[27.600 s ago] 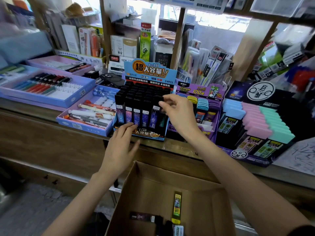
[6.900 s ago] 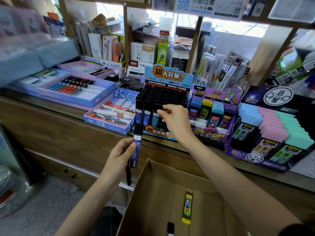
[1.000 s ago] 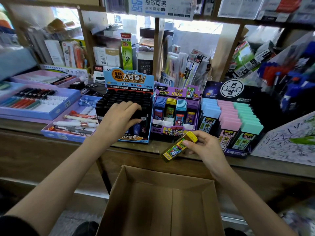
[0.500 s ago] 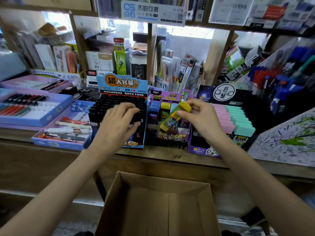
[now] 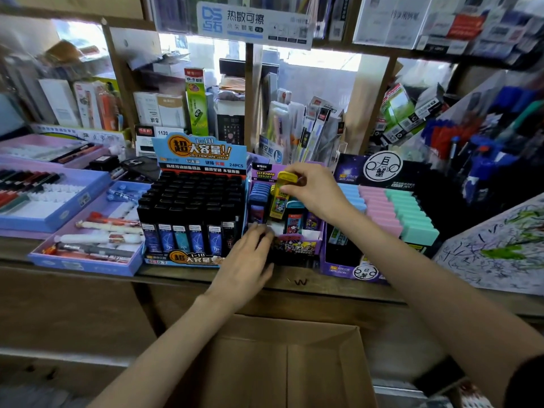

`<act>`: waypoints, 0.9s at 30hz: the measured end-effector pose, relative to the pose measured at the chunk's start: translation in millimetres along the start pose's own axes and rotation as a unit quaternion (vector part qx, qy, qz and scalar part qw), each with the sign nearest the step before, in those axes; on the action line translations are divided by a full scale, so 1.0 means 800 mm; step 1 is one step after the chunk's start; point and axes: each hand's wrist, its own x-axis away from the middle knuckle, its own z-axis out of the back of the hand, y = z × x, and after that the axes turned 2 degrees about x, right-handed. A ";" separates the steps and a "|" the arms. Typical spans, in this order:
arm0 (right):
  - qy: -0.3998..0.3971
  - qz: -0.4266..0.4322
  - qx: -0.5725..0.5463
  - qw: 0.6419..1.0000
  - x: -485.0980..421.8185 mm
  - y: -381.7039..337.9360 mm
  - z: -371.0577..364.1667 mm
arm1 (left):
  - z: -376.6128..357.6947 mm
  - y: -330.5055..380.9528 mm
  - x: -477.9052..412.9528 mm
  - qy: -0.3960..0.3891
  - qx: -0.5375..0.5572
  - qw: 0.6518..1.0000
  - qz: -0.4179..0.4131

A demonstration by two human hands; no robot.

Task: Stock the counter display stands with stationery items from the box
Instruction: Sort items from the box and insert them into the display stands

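Nearest you, the cardboard box (image 5: 288, 363) sits open below the counter edge, so a fumbled item probably falls into it or onto the floor. Your left hand (image 5: 245, 262) lies with straight fingers against the front left corner of the purple stand (image 5: 297, 249), just beside the black lead stand (image 5: 191, 207). Push too hard and, I judge, the light card stand slides back or knocks its neighbour. Farther in, your right hand (image 5: 313, 193) pinches the yellow-capped case (image 5: 283, 198) by its top, with the lower end entering the stand's yellow column. The case is slightly tilted, so it may snag the blue-capped cases (image 5: 259, 192) alongside or jam crooked.
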 end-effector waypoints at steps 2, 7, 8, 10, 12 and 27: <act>-0.014 0.014 0.046 0.999 -0.002 0.002 -0.007 | -0.002 0.001 -0.001 0.006 -0.009 1.000 0.008; -0.010 0.024 0.164 0.986 -0.007 0.006 -0.017 | 0.005 -0.002 -0.006 0.013 0.031 0.999 0.012; -0.006 0.023 0.174 0.984 -0.007 0.005 -0.017 | 0.007 -0.002 -0.007 0.015 0.040 0.999 0.013; -0.016 0.022 0.199 0.980 -0.010 0.001 -0.015 | 0.010 -0.001 -0.007 0.015 0.052 0.998 0.016; -0.041 0.009 0.232 0.972 -0.015 -0.006 -0.013 | 0.010 0.000 -0.005 0.015 0.058 0.998 0.016; -0.089 0.015 0.188 0.978 0.008 -0.003 0.007 | 0.022 0.008 0.011 0.039 0.080 0.996 0.003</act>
